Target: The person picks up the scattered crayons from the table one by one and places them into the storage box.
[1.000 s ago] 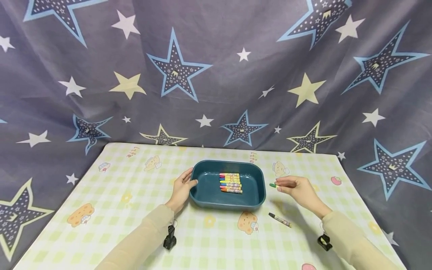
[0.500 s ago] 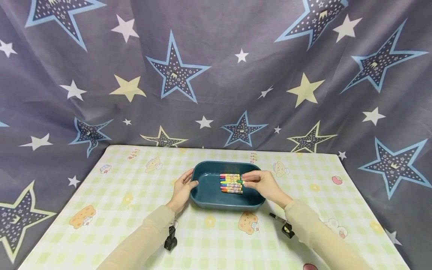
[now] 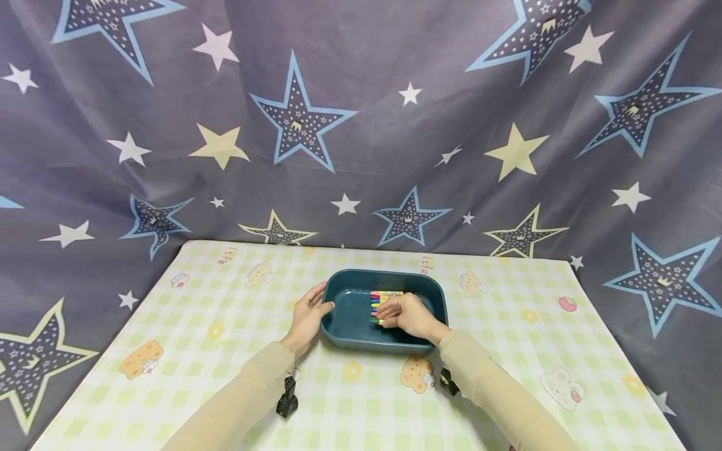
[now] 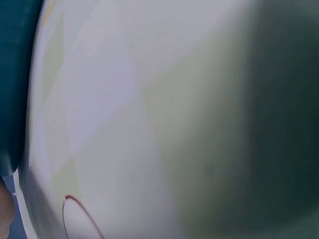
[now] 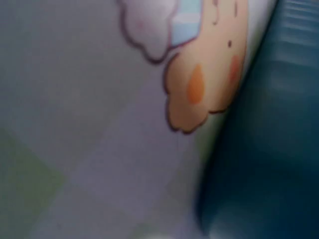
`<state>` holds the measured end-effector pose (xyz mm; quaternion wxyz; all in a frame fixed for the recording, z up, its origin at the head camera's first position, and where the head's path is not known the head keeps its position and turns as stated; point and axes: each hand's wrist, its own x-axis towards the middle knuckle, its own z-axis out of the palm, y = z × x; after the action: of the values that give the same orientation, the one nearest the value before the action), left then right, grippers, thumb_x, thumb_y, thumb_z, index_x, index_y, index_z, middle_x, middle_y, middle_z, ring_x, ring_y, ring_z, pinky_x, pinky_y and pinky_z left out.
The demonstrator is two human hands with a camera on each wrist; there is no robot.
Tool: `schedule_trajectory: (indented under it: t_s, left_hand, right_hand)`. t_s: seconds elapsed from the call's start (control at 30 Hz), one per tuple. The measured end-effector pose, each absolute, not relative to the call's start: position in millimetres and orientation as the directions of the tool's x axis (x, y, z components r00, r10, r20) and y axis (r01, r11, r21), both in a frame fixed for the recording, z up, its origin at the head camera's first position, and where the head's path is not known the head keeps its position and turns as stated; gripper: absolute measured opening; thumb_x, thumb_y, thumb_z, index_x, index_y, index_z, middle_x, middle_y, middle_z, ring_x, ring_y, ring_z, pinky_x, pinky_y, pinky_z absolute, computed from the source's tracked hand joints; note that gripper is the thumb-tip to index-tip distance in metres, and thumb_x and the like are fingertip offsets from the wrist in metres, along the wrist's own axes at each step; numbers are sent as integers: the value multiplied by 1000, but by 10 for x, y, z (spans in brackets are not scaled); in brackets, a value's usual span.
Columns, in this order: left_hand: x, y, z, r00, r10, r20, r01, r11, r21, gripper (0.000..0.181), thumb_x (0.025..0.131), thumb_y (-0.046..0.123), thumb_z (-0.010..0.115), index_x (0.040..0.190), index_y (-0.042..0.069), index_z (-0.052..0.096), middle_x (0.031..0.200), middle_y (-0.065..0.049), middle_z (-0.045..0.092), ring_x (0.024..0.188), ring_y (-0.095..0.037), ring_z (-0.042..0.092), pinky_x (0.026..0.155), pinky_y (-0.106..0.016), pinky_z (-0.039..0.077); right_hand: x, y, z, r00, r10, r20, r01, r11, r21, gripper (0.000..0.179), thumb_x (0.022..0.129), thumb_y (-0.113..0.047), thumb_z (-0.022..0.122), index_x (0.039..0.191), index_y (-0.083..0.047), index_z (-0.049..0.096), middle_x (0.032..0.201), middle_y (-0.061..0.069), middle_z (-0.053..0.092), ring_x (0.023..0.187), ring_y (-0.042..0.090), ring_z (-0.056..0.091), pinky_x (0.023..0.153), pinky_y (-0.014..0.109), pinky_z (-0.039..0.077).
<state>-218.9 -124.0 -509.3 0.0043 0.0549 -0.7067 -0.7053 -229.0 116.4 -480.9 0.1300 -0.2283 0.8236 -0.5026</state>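
A dark teal tray [image 3: 346, 319] with raised sides stands on the table in the head view. My left hand [image 3: 306, 321] grips its left wall, thumb over the rim and fingers outside. Inside lies a row of several wax crayons [image 3: 386, 294], tips pointing left, partly covered by my right hand [image 3: 414, 315]. That hand reaches over the right front of the tray and pinches a green crayon [image 3: 375, 321] at the near end of the row. Only the tray's wall [image 4: 14, 84] and a bit of finger show in the left wrist view; the right wrist view shows the wall [image 5: 269, 149] too.
A checked tablecloth [image 3: 225, 369] with cartoon prints covers the table. Behind it hangs a dark curtain [image 3: 361, 156] with stars. Black camera mounts [image 3: 287, 398] sit at both wrists. My right sleeve [image 3: 496, 388] crosses the table's front right.
My right hand has carried the green crayon leftward from beside the tray into it, down to the near end of the row. The dark crayon on the cloth is now hidden. The left hand stays put.
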Motion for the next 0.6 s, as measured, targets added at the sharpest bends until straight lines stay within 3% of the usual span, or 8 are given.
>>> schedule_trajectory:
  t_s: [0.37, 0.6]
  left_hand:
    - [-2144, -1238, -4978, -994, -47, -101, -99, -45, 994, 57, 86, 1, 55, 140, 6, 37, 144, -16, 35, 137, -30, 27, 113, -38, 27]
    - [-2169, -1230, -5061, -995, -65, -74, -73, -25, 997, 56, 85, 2, 55, 139, 8, 39, 142, -15, 38, 135, -29, 30, 112, -38, 29]
  right_hand:
    - [-2310, 1159, -4826, -892, -452, 11, -233, 439, -868, 26, 75, 7, 67, 101, 3, 67, 91, 18, 70, 83, 25, 68, 69, 26, 57]
    - [-2301, 1172, -4819, -887, -460, 38, -269, 449, -852, 23, 77, 3, 67, 100, 2, 68, 93, 16, 70, 84, 24, 67, 71, 25, 57]
